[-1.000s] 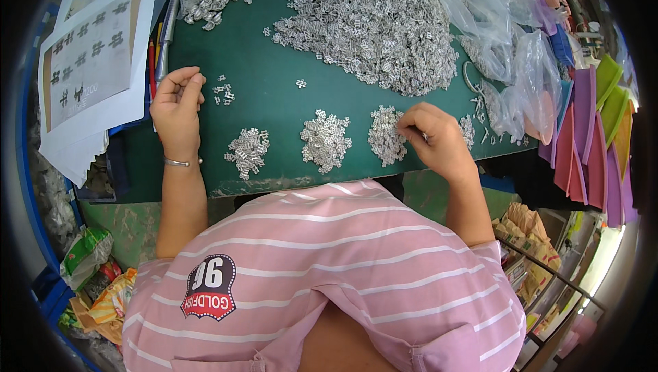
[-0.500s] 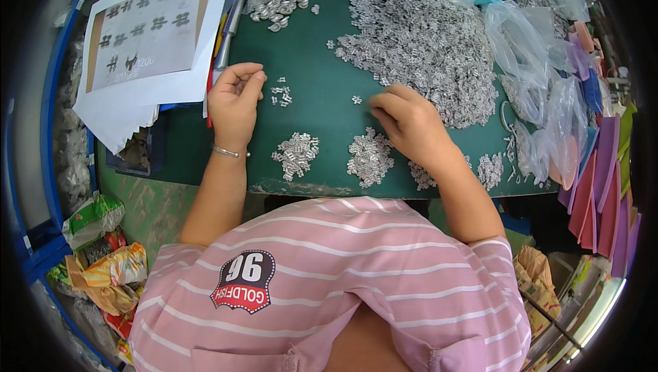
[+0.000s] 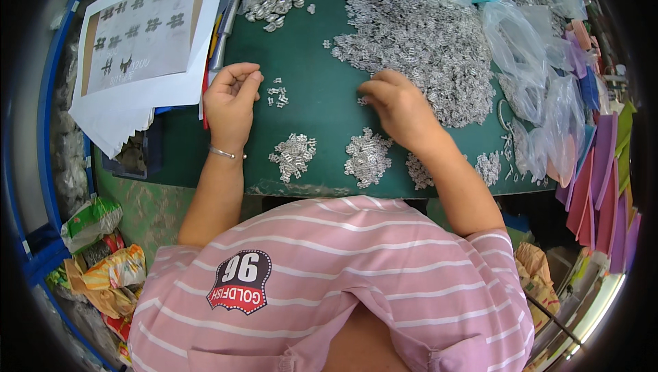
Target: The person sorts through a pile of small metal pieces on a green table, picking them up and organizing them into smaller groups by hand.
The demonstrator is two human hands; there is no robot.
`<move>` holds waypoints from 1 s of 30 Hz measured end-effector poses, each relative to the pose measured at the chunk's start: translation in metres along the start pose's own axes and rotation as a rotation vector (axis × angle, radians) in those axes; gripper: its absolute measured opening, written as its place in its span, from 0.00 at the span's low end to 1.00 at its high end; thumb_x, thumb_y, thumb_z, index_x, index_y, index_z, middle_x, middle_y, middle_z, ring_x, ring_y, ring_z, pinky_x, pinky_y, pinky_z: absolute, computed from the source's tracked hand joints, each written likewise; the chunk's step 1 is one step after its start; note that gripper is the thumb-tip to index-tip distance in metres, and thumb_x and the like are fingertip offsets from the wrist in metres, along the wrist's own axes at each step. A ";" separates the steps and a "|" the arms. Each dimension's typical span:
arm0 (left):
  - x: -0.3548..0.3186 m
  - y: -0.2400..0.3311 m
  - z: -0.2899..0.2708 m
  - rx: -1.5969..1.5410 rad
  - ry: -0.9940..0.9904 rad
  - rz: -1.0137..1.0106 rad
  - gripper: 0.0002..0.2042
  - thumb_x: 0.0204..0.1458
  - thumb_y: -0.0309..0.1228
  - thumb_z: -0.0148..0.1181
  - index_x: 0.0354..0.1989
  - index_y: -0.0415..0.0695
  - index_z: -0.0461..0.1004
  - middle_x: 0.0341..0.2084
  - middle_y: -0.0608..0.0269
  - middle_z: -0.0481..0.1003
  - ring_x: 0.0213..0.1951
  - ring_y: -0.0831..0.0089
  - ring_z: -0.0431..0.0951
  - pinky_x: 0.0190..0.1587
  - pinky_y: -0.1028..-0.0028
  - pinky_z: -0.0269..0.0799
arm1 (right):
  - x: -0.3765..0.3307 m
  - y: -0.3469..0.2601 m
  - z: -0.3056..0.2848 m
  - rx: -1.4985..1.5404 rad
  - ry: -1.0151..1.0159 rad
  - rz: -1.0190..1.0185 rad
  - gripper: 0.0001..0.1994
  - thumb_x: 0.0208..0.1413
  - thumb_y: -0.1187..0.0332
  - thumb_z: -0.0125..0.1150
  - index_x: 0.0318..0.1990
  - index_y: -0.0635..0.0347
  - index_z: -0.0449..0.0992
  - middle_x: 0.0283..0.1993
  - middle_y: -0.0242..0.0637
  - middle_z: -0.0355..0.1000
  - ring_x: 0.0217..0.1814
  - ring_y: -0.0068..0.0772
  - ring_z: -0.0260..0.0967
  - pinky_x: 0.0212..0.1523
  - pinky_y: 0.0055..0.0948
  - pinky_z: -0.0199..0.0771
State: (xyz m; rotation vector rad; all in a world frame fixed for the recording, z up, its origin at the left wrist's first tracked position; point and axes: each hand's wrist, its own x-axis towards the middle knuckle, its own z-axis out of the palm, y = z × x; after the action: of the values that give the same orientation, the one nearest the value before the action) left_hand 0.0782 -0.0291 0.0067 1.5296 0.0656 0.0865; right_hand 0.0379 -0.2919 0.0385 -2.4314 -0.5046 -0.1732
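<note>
Since most of the silver pcs lie in the big heap (image 3: 418, 46) on the far side of the green table (image 3: 315, 108), I'd say the work's only partway, w/ far more left than done. Done so far, afaict: four small heaps along the near edge, i.e. the leftmost heap (image 3: 293, 157), the second heap (image 3: 368, 157), the third heap (image 3: 417, 172), partly hidden behind the R forearm (image 3: 459, 183), and the rightmost heap (image 3: 488, 168). Some loose pcs (image 3: 277, 98) lie just right of the L hand (image 3: 233, 104), in no heap at all, & a stray pc (image 3: 326, 43) sits just left of the big heap.

The R hand (image 3: 397, 108) is out mid-table, fingertips together at a single pc (image 3: 362, 101); can't tell from here if it's gripped or only touched. The L hand rests nr the printed sheet (image 3: 140, 36), fingers curled in, thumb against index; can't tell if anything's inside.

The pcs look much alike: tiny, openwork, metallic, bright silver-grey w/ dark gaps. Exact shape's too small to make out. Prob. light, & apt to snag on each other. Clear plastic bags (image 3: 510, 39) lie along the heap's right side.
</note>
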 end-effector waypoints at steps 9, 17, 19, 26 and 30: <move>0.005 -0.017 -0.014 0.060 -0.002 0.058 0.07 0.53 0.23 0.58 0.40 0.37 0.75 0.28 0.66 0.75 0.23 0.86 0.66 0.24 0.86 0.59 | -0.048 -0.004 -0.027 0.107 0.111 0.186 0.06 0.43 0.81 0.57 0.30 0.63 0.72 0.32 0.44 0.70 0.37 0.49 0.69 0.38 0.40 0.70; 0.006 -0.015 -0.010 0.112 -0.019 0.051 0.06 0.52 0.23 0.58 0.39 0.37 0.75 0.27 0.67 0.75 0.23 0.87 0.66 0.24 0.87 0.58 | -0.175 0.039 -0.138 -0.244 0.059 0.982 0.06 0.47 0.77 0.60 0.34 0.67 0.76 0.29 0.42 0.75 0.30 0.30 0.72 0.33 0.28 0.70; 0.003 -0.018 -0.010 0.089 -0.013 0.034 0.06 0.52 0.23 0.59 0.39 0.38 0.75 0.27 0.68 0.75 0.23 0.87 0.65 0.24 0.87 0.58 | -0.178 0.040 -0.142 -0.358 0.066 0.941 0.06 0.47 0.77 0.60 0.34 0.67 0.76 0.30 0.45 0.75 0.31 0.35 0.73 0.34 0.30 0.71; 0.001 -0.008 -0.003 0.034 -0.034 0.043 0.06 0.51 0.21 0.59 0.37 0.38 0.75 0.26 0.69 0.73 0.23 0.85 0.67 0.25 0.86 0.62 | -0.074 0.011 -0.085 -0.109 0.184 0.333 0.05 0.45 0.81 0.58 0.31 0.64 0.75 0.30 0.44 0.69 0.32 0.48 0.69 0.34 0.36 0.69; 0.000 -0.002 0.000 0.009 -0.008 0.020 0.05 0.50 0.19 0.59 0.36 0.36 0.74 0.25 0.68 0.74 0.23 0.86 0.68 0.25 0.86 0.63 | -0.003 -0.004 -0.031 -0.104 0.068 -0.082 0.12 0.41 0.82 0.56 0.37 0.64 0.74 0.40 0.42 0.69 0.45 0.47 0.67 0.44 0.37 0.70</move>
State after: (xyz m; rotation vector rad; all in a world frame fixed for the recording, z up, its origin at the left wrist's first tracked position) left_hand 0.0784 -0.0293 0.0048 1.5393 0.0444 0.0960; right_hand 0.0338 -0.3092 0.0640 -2.4977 -0.5785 -0.3228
